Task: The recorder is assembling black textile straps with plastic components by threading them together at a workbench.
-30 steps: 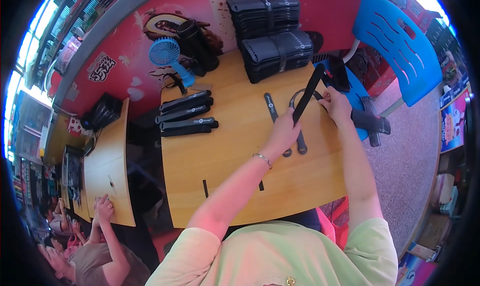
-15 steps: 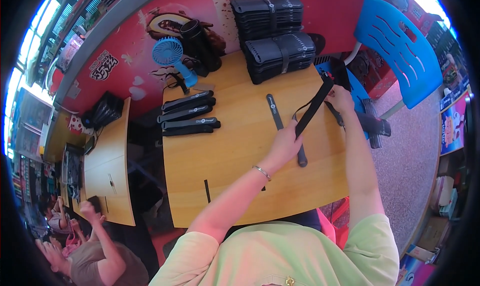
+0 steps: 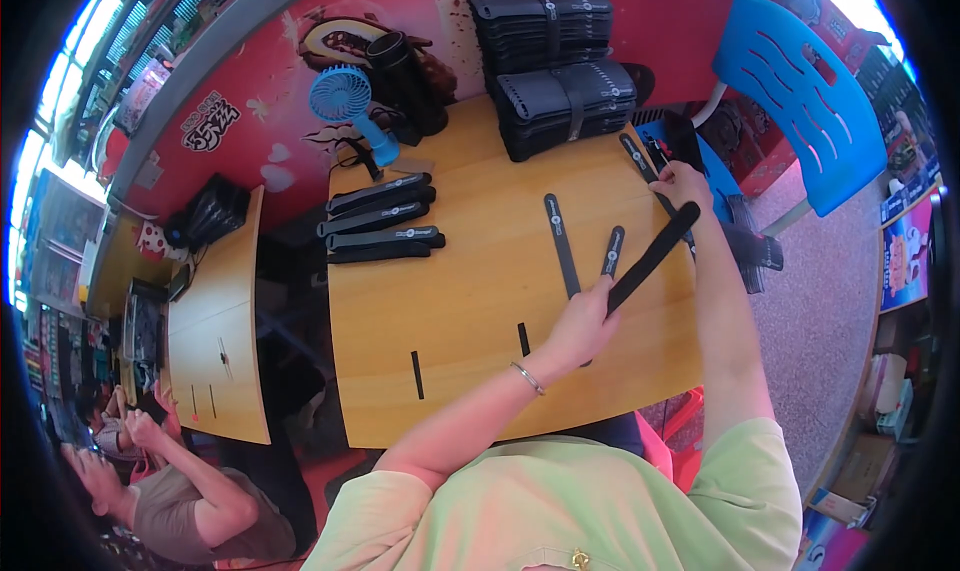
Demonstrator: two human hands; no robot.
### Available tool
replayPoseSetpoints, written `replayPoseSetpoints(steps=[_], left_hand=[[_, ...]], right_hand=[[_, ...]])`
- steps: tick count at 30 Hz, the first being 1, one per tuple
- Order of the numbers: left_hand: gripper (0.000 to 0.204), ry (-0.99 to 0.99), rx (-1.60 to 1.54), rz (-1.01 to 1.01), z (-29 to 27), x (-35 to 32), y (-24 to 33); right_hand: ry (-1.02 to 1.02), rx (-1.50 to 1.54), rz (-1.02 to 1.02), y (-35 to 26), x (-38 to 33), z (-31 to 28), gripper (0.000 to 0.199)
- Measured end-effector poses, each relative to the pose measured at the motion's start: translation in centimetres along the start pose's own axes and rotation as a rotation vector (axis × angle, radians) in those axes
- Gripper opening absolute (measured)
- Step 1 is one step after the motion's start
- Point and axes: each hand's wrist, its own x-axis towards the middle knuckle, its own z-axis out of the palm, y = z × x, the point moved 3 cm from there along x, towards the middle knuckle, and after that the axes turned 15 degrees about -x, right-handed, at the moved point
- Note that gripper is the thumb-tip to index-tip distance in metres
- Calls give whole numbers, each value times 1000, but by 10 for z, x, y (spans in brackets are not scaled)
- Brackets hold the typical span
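"Black strap (image 3: 652, 261): where is it, and what has hold of it?"

"Right of centre in the frame, slanting toward the upper right. The left grip (image 3: 585, 326) is closed, fingers curled round the strap's lower end; the far end sticks out loose. A label-ended strap (image 3: 614, 241) shows just above those fingers, and I cannot tell whether it is pinched too."

"What has just changed?"

"Compared with half a second ago, that far end sits lower and is free of the right grip (image 3: 685, 186). The right grip is now over a second strap (image 3: 635, 153), which lies along the right side of the desk (image 3: 450, 301). Its fingers are bunched there; whether they have hold, I cannot tell."

"And for the work?"

"My reading: the left alone now carries the held strap, so the right can attend to the other one."

"How about edges and room?"

"Tightest at the right: the second strap lies close to the desk's edge, with a blue chair (image 3: 800, 101) just beyond. At upper centre, banded stacks (image 3: 565, 111) limit reach toward the wall. Leftward is roomier, a wide stretch of wood running to the row of straps (image 3: 385, 241) at left of centre, though a flat strap (image 3: 561, 241) lies just left of the label-ended one."
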Motion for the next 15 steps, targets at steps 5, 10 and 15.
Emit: replayPoseSetpoints(steps=[5, 10, 15], left_hand=[[31, 75, -76, -56, -2, 19, -11], [25, 131, -80, -126, -5, 57, -18], [22, 224, -244, 4, -20, 68, -30]], right_hand=[[-22, -80, 36, -22, -38, -14, 31], [1, -44, -14, -20, -64, -8, 29], [189, 43, -118, -41, -90, -20, 20]])
